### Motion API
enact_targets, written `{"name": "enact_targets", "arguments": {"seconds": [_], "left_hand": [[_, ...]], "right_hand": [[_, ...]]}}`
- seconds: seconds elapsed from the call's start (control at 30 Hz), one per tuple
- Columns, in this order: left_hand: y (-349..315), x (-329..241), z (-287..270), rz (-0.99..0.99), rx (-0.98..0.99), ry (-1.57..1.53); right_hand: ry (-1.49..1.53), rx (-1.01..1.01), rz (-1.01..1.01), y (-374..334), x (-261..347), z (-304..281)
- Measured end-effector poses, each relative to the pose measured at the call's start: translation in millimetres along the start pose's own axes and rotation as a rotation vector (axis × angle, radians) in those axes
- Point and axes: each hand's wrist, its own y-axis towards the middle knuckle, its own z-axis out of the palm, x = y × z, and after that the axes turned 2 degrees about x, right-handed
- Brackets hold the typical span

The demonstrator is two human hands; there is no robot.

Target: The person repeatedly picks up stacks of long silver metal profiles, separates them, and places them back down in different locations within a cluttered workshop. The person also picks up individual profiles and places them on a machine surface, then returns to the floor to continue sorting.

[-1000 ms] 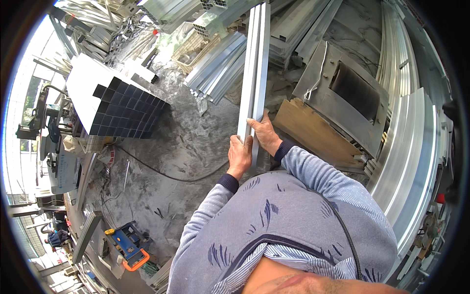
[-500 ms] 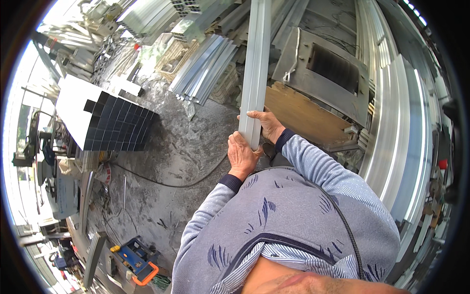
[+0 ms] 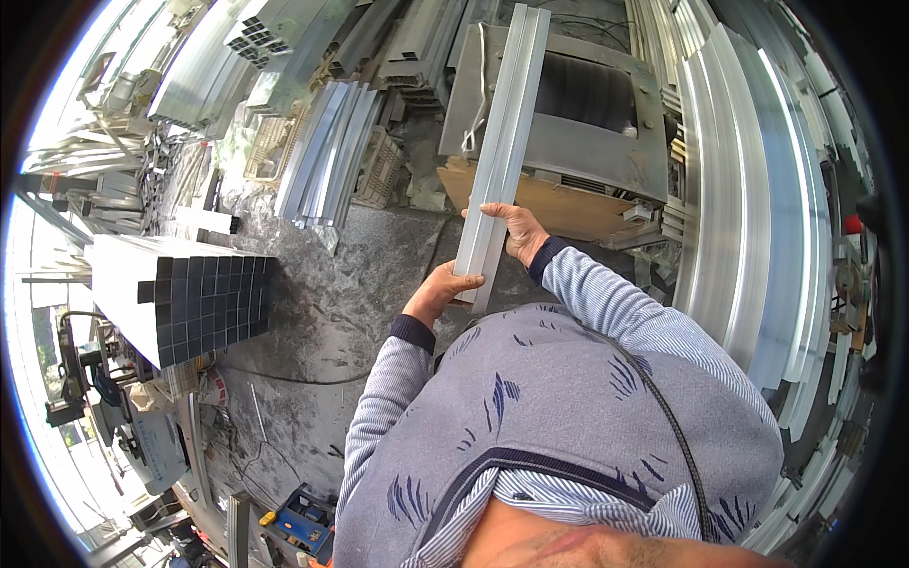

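Observation:
Two long silvery metal profiles [image 3: 507, 133], lying side by side, slant up and away from my body. My left hand [image 3: 439, 290] grips their near end from the left, its thumb across the top. A little farther along, my right hand [image 3: 516, 233] clasps them from the right, thumb on top and fingers tucked beneath. The near ends are slightly uneven, the right one reaching closer to my vest. Under the bundle's far part stands a grey metal machine casing [image 3: 587, 142] with a dark opening.
White rectangular tubes with dark open ends [image 3: 213, 298] are stacked at the left. Silvery strips [image 3: 327, 156] lean by a plastic crate [image 3: 381, 166]. Long metal sheets [image 3: 729, 208] line the right side. A black cable [image 3: 312, 381] crosses the floor; a blue toolbox [image 3: 301, 523] sits at lower left.
The view has turned right, so the surroundings shift left. The far end of the profiles now shows in view. My left hand has moved from the near tip to the profiles' left side.

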Motion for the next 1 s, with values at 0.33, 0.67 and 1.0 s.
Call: {"name": "enact_targets", "arguments": {"seconds": [0.33,0.67,1.0], "left_hand": [[119,-53,86,-0.145,-0.015,-0.072],[146,-44,132,0.017,-0.118,-0.092],[139,-15,129,0.015,-0.053,-0.071]], "right_hand": [[0.106,-0.163,0.004,37,88,-123],[-0.533,0.01,0.045,15,168,-145],[-0.525,0.066,0.481,63,218,-216]]}}
